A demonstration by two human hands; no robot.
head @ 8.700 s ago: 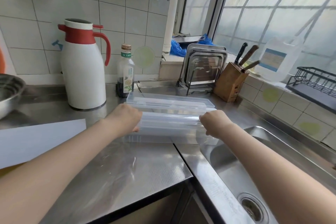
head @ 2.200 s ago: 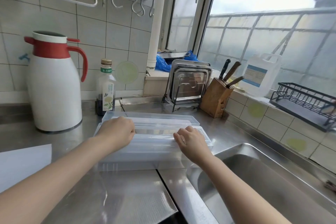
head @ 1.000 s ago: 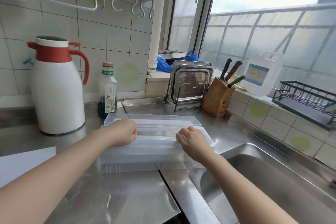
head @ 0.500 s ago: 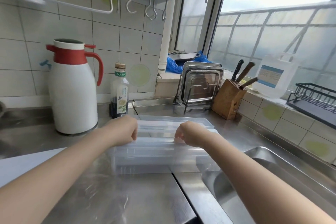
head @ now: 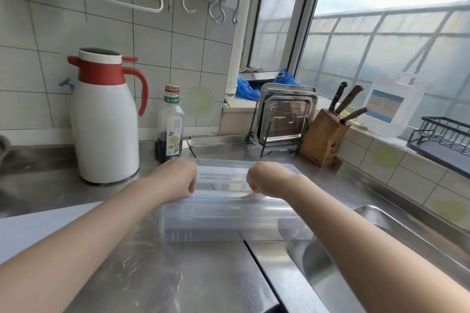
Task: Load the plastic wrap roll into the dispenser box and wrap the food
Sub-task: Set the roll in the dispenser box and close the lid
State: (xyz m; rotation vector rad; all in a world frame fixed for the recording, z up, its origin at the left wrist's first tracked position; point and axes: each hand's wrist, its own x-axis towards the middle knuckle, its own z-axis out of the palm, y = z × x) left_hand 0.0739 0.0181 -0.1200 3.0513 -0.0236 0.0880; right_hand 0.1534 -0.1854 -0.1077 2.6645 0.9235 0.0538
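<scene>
A clear plastic dispenser box (head: 229, 213) lies lengthwise on the steel counter, with its lid (head: 223, 164) folded open behind it. The roll inside is hard to make out through the clear walls. A sheet of plastic wrap (head: 157, 269) hangs over the box's front and spreads wrinkled across the counter towards me. My left hand (head: 175, 180) and my right hand (head: 269, 181) are both curled over the box's top front edge, a hand's width apart, and pinch the wrap there. Their fingertips are hidden. No food is in view.
A white and red thermos jug (head: 106, 119) and a dark sauce bottle (head: 171, 124) stand behind the box on the left. Steel trays in a rack (head: 284, 117) and a knife block (head: 323, 140) stand behind on the right. The sink (head: 356, 262) opens at right, and a white board (head: 38, 231) lies at left.
My right hand has gone from lying flat on the box to a curled fist. Both hands have risen slightly, and the wrap now lies stretched over the box's front.
</scene>
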